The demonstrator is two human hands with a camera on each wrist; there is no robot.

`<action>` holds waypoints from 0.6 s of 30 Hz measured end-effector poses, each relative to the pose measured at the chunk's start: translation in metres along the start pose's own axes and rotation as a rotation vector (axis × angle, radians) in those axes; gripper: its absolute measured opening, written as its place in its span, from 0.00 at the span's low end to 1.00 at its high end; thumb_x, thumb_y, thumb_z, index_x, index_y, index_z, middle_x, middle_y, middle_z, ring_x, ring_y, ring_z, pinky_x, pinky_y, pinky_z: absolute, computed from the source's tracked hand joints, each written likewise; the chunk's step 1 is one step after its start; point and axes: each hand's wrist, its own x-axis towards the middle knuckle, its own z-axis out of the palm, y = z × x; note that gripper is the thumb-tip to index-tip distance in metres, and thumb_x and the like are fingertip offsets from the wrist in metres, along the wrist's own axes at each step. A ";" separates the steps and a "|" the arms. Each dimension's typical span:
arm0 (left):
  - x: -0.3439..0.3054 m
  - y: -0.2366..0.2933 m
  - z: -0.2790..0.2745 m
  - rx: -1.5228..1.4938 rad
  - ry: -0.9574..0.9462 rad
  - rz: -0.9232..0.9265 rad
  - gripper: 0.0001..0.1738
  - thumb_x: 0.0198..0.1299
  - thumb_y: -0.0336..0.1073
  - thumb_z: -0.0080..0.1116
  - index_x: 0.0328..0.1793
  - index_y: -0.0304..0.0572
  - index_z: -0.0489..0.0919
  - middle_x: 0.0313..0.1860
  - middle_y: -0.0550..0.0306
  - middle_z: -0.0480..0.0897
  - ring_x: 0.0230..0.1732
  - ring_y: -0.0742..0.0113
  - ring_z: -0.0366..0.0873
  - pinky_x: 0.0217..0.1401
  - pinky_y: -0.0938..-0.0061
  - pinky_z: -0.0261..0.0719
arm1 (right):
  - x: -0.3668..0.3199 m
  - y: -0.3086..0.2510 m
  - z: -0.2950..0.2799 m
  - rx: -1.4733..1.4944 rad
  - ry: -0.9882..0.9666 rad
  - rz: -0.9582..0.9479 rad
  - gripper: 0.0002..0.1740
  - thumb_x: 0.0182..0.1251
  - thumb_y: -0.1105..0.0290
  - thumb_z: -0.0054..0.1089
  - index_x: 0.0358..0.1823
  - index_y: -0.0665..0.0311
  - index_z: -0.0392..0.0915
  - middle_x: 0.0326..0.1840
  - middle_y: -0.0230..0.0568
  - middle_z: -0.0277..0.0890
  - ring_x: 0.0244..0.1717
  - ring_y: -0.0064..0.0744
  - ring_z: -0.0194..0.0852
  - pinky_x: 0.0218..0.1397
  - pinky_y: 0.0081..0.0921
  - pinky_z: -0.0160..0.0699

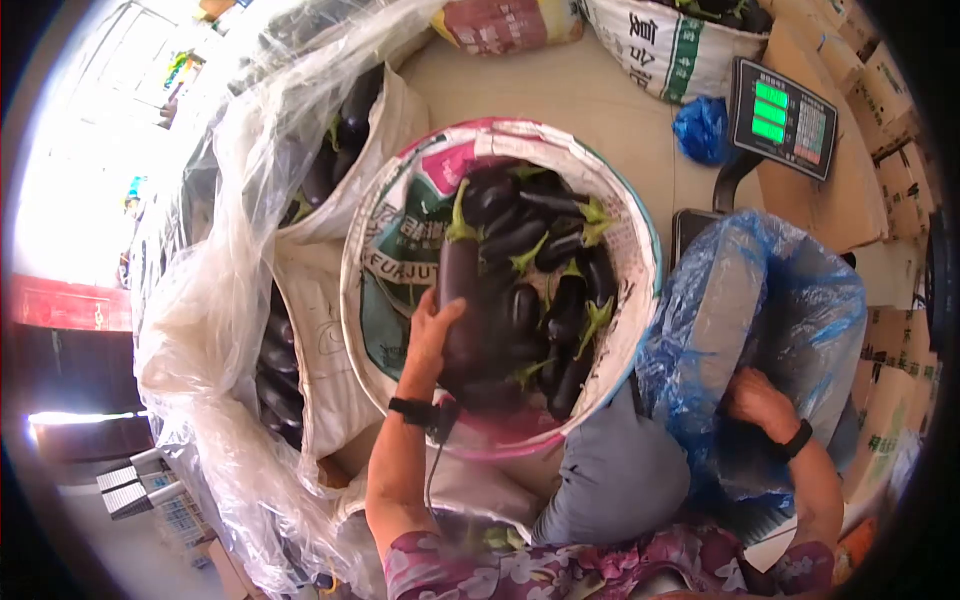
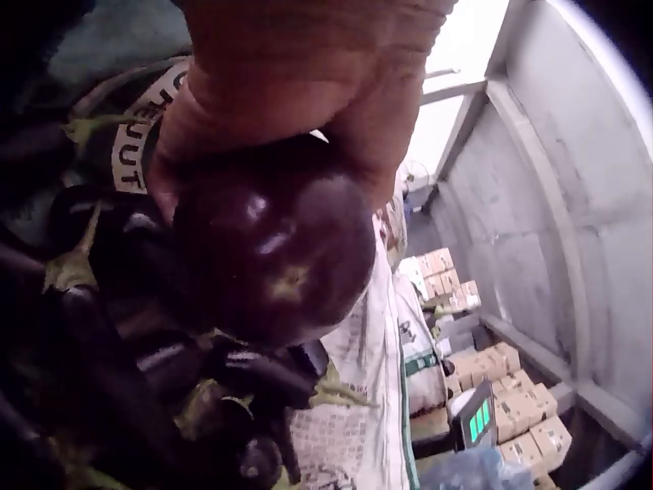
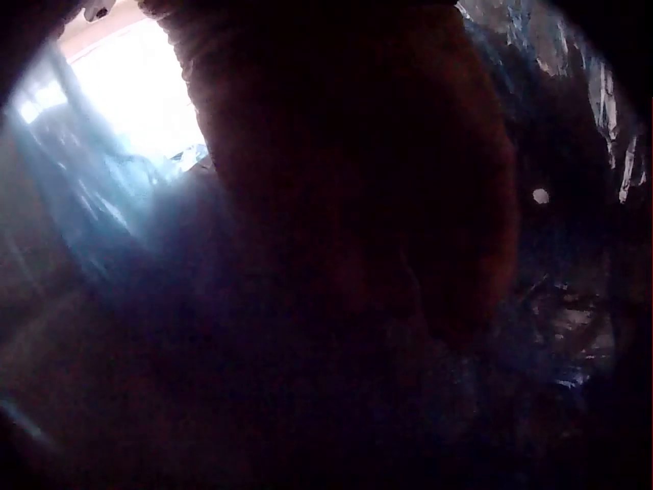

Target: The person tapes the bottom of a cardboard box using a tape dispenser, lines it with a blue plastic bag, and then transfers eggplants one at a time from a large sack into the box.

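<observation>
My left hand (image 1: 430,335) grips a long dark eggplant (image 1: 458,275) above the round sack-lined container (image 1: 632,225), its green stem pointing away from me. In the left wrist view, the fingers and thumb of the left hand (image 2: 306,87) wrap round the eggplant (image 2: 275,250), whose rounded end faces the camera. More eggplants (image 1: 515,235) lie beneath it. My right hand (image 1: 760,402) reaches inside the blue plastic bag (image 1: 685,385); its fingertips are hidden. The right wrist view is very dark, showing the right hand (image 3: 357,184) without clear fingers.
A scale display (image 1: 785,118) glows green beyond the blue bag. Open sacks with eggplants (image 1: 345,140) stand at the left under clear plastic sheeting (image 1: 230,270). A white sack (image 1: 660,50) stands at the back, and cardboard boxes (image 1: 900,200) line the right side.
</observation>
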 end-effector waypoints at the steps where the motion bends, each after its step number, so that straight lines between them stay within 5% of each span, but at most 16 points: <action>1: 0.006 -0.003 -0.003 0.018 0.014 0.016 0.34 0.54 0.40 0.66 0.65 0.29 0.71 0.49 0.51 0.80 0.47 0.66 0.79 0.50 0.72 0.77 | -0.003 -0.003 -0.005 -0.003 0.018 -0.011 0.14 0.50 0.71 0.57 0.41 0.63 0.79 0.37 0.49 0.78 0.45 0.51 0.75 0.51 0.41 0.73; 4: 0.027 -0.016 -0.025 0.272 0.174 0.086 0.39 0.49 0.44 0.70 0.64 0.28 0.71 0.51 0.46 0.81 0.49 0.58 0.80 0.53 0.68 0.78 | -0.007 -0.008 -0.002 0.042 0.206 -0.027 0.15 0.51 0.72 0.57 0.43 0.65 0.78 0.39 0.50 0.77 0.47 0.52 0.74 0.53 0.41 0.72; 5: 0.036 -0.029 -0.040 0.274 0.175 0.081 0.39 0.49 0.44 0.70 0.64 0.28 0.71 0.51 0.46 0.81 0.49 0.58 0.80 0.53 0.68 0.78 | -0.007 -0.002 0.002 0.032 -0.022 0.127 0.17 0.52 0.73 0.57 0.46 0.65 0.78 0.42 0.50 0.77 0.49 0.52 0.73 0.56 0.41 0.71; 7: 0.053 -0.050 -0.065 0.623 0.363 0.199 0.45 0.44 0.48 0.71 0.66 0.30 0.70 0.54 0.38 0.81 0.52 0.46 0.81 0.56 0.60 0.77 | -0.007 -0.009 -0.005 0.065 -0.033 0.143 0.18 0.53 0.73 0.57 0.47 0.65 0.78 0.43 0.50 0.77 0.50 0.52 0.73 0.56 0.41 0.71; 10: 0.055 -0.061 -0.073 0.923 0.538 0.105 0.49 0.40 0.52 0.72 0.67 0.33 0.69 0.55 0.32 0.79 0.56 0.38 0.78 0.59 0.54 0.74 | -0.005 -0.011 -0.009 0.103 -0.042 0.139 0.20 0.53 0.73 0.57 0.51 0.64 0.77 0.43 0.50 0.77 0.49 0.53 0.73 0.55 0.42 0.71; 12: 0.063 -0.067 -0.065 0.940 0.513 0.073 0.43 0.45 0.46 0.70 0.68 0.34 0.68 0.55 0.33 0.78 0.57 0.36 0.75 0.60 0.53 0.72 | -0.004 -0.011 -0.011 0.108 -0.049 0.118 0.22 0.53 0.73 0.58 0.53 0.64 0.77 0.44 0.50 0.77 0.48 0.54 0.73 0.54 0.42 0.71; 14: 0.090 -0.072 -0.051 1.226 0.567 0.593 0.36 0.50 0.38 0.65 0.67 0.36 0.69 0.55 0.35 0.77 0.57 0.37 0.73 0.62 0.53 0.69 | 0.000 -0.011 -0.013 0.105 0.005 0.061 0.22 0.58 0.71 0.57 0.56 0.62 0.77 0.51 0.50 0.78 0.54 0.54 0.74 0.58 0.41 0.72; 18: 0.155 -0.053 0.007 0.979 0.270 0.684 0.35 0.52 0.37 0.62 0.68 0.34 0.68 0.58 0.33 0.75 0.61 0.34 0.70 0.63 0.53 0.69 | 0.024 -0.014 -0.012 0.232 -0.023 0.070 0.23 0.62 0.66 0.57 0.60 0.59 0.76 0.61 0.46 0.76 0.63 0.50 0.71 0.64 0.36 0.71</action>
